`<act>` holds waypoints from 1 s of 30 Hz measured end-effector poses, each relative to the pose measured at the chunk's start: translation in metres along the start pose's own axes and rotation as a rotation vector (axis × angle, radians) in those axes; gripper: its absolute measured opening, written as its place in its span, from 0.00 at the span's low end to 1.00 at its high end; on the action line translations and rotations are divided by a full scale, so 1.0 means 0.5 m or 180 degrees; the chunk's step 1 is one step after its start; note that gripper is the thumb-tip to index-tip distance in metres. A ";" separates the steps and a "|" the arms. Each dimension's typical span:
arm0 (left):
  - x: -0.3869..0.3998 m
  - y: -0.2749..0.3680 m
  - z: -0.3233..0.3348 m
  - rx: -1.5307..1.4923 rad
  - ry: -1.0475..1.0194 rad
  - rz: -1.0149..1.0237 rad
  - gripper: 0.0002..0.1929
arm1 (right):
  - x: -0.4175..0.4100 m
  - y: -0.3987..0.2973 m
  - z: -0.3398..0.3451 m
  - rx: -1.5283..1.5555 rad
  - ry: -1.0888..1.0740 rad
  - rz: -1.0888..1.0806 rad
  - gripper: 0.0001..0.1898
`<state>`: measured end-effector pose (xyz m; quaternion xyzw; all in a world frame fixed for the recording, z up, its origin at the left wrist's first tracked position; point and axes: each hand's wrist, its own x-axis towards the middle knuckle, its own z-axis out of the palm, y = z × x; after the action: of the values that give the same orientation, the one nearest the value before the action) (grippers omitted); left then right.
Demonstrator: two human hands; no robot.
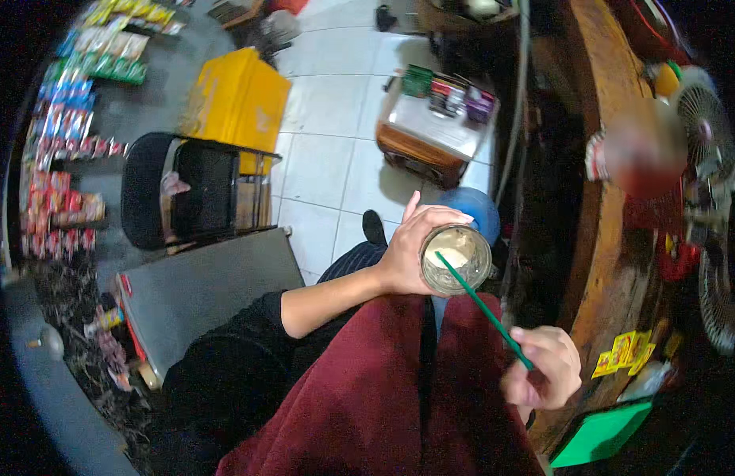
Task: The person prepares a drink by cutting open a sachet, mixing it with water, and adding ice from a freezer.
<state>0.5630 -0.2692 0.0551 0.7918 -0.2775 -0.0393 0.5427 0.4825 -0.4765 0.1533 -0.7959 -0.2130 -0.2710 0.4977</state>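
Observation:
Near the middle of the view, my left hand is wrapped around a clear drinking glass, whose open mouth faces up towards me. A pale cream-coloured content shows inside it; whether it is powder or liquid I cannot tell. My right hand, lower right, grips the upper end of a thin green stick or straw. The other end of the stick is inside the glass, at the pale content. Both hands are above my lap, over dark red cloth.
A wooden counter runs along the right, with yellow sachets, a green flat item and a fan. A grey table, a black chair and a yellow box stand left. Ahead is a small table.

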 end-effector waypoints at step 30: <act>0.119 -0.423 -0.984 0.0420 0.1692 -0.0547 0.43 | 0.740 0.157 0.859 -0.0493 -0.1637 0.1173 0.17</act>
<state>0.8758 0.1686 0.0836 0.8286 -0.0593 0.1420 0.5383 0.9066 -0.0936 0.1845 -0.8989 -0.1629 0.0183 0.4063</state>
